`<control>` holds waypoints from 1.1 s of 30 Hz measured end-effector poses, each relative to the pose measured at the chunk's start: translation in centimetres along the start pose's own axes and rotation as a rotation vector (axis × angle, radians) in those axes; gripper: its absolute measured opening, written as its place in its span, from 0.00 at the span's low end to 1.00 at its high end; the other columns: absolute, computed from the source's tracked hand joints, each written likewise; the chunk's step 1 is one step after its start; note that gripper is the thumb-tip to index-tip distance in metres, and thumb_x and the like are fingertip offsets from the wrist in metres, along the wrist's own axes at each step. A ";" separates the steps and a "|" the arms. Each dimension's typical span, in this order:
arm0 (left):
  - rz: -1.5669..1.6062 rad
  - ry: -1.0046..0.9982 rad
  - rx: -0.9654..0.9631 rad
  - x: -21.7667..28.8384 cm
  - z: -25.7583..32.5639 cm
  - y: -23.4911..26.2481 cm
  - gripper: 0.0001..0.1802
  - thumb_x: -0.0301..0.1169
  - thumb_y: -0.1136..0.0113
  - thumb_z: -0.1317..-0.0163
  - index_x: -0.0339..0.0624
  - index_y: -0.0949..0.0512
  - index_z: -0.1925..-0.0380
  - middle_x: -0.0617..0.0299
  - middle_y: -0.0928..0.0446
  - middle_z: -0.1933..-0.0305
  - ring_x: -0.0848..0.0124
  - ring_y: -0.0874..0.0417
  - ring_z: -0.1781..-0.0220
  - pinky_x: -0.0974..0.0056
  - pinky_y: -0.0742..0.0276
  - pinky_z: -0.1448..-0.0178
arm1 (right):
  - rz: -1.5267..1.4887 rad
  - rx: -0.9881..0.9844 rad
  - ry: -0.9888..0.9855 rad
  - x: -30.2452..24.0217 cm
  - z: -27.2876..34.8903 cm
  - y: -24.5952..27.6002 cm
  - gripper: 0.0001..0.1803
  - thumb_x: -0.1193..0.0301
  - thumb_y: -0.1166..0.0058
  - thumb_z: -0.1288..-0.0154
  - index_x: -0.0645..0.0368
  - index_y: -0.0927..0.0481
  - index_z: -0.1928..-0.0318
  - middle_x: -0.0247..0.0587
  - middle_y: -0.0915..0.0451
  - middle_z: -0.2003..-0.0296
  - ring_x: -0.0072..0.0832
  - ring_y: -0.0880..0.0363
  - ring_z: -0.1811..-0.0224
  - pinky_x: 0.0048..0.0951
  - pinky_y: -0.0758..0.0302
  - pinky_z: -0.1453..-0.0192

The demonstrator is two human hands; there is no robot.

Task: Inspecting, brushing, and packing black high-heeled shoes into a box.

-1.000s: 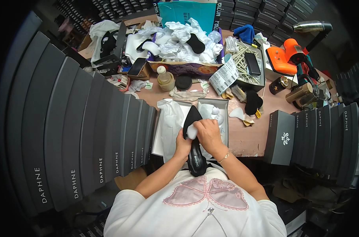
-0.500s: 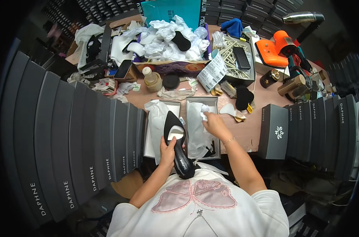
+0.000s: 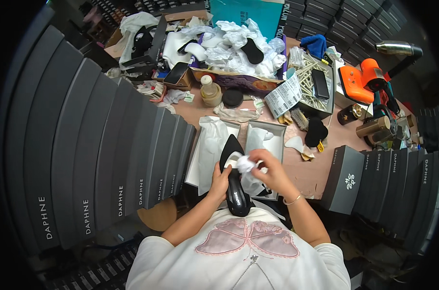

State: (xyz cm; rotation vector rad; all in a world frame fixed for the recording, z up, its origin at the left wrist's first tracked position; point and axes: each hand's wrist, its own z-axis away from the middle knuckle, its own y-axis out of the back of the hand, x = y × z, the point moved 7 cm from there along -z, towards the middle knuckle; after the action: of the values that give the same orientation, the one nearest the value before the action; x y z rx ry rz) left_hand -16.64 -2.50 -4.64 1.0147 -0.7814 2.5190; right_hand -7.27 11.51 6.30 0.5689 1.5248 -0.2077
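A black pointed shoe (image 3: pixel 234 183) is held over the near table edge, toe pointing away from me, sole side down. My left hand (image 3: pixel 220 181) grips its left side. My right hand (image 3: pixel 267 166) pinches a wad of white tissue paper (image 3: pixel 245 163) at the shoe's opening. Just behind the shoe lies an open white shoe box (image 3: pixel 276 133) lined with white paper, and its lid (image 3: pixel 193 159) with more paper lies to the left.
Grey shoe boxes (image 3: pixel 108 159) are stacked in a row at left and at right (image 3: pixel 398 188). One grey box (image 3: pixel 344 179) lies on the table at right. Behind stand a jar (image 3: pixel 210 92), crumpled paper, an orange heat gun (image 3: pixel 362 79) and a lamp (image 3: pixel 398 48).
My right hand came back from the box with white tissue and now presses it at the shoe's opening. The shoe stays in my left hand.
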 end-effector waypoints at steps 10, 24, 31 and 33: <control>-0.107 0.009 -0.168 -0.8 0.1 -2.4 0.22 0.20 0.60 0.35 0.45 0.42 0.41 0.54 0.29 0.50 0.68 0.22 0.52 0.65 0.21 0.51 | 0.716 0.058 0.199 0.2 0.8 -4.6 0.18 0.76 0.44 0.51 0.58 0.25 0.56 0.39 0.25 0.62 0.38 0.27 0.58 0.37 0.33 0.57; -0.147 -0.020 -0.286 -0.3 -0.7 -1.8 0.22 0.20 0.57 0.39 0.42 0.40 0.44 0.58 0.31 0.53 0.72 0.23 0.58 0.67 0.20 0.56 | 0.837 0.082 0.193 0.5 0.0 -4.1 0.10 0.73 0.48 0.45 0.53 0.23 0.60 0.36 0.26 0.64 0.35 0.27 0.59 0.35 0.35 0.56; -0.101 0.035 -0.284 -1.3 -0.4 -1.3 0.20 0.21 0.54 0.39 0.44 0.39 0.46 0.60 0.32 0.56 0.71 0.24 0.59 0.65 0.20 0.56 | 0.760 0.121 0.187 2.2 0.4 -3.3 0.16 0.70 0.37 0.48 0.53 0.23 0.58 0.38 0.25 0.60 0.37 0.28 0.56 0.37 0.36 0.52; -0.080 0.030 -0.302 -1.2 -0.4 -1.8 0.21 0.21 0.54 0.39 0.45 0.39 0.45 0.58 0.31 0.56 0.68 0.22 0.60 0.63 0.19 0.58 | 0.757 0.252 0.175 2.9 -0.3 -2.9 0.19 0.68 0.36 0.50 0.53 0.24 0.56 0.37 0.26 0.60 0.37 0.28 0.56 0.37 0.38 0.52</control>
State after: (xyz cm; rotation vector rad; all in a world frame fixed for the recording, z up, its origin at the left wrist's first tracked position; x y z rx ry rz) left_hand -15.18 -0.94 -5.03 0.8840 -1.0506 2.2557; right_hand -8.73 9.79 2.86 1.3483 1.3539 0.2448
